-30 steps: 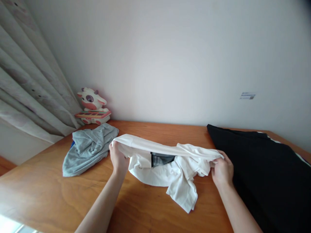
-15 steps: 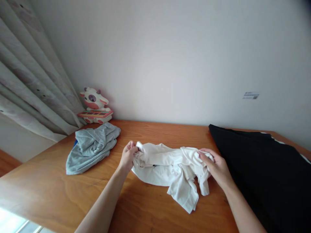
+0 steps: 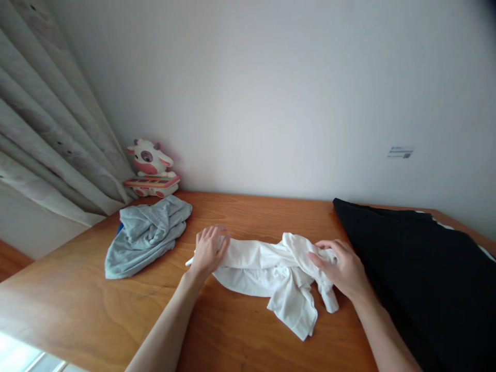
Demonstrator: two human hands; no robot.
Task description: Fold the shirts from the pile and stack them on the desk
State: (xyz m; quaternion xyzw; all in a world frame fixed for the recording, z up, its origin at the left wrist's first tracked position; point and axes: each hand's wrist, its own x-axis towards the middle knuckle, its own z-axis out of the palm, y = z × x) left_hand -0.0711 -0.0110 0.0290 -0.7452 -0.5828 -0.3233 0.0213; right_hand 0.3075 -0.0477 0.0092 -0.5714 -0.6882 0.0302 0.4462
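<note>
A crumpled white garment (image 3: 251, 256) lies stretched sideways on the wooden table, with two sleeve-like flaps hanging toward me at its right part. My left hand (image 3: 209, 250) is over its left end, fingers spread and slightly curved, touching the cloth. At the other end, my right hand (image 3: 341, 263) rests against the bunched fabric, thumb and fingers apart. Neither hand grips the cloth firmly. Some of the left end is hidden beneath my left hand.
On the left lies a crumpled grey garment (image 3: 151, 235), with a cow-shaped toy keyboard (image 3: 152, 173) behind it. Black cloth (image 3: 418, 268) covers the right side of the wooden table (image 3: 248, 336). A wall (image 3: 263, 103) borders the back; a curtain (image 3: 50, 113) hangs at left.
Both hands have loosened their hold on the white garment. Its left end now lies flatter and reaches further left, and my left hand's fingers have spread over it.
</note>
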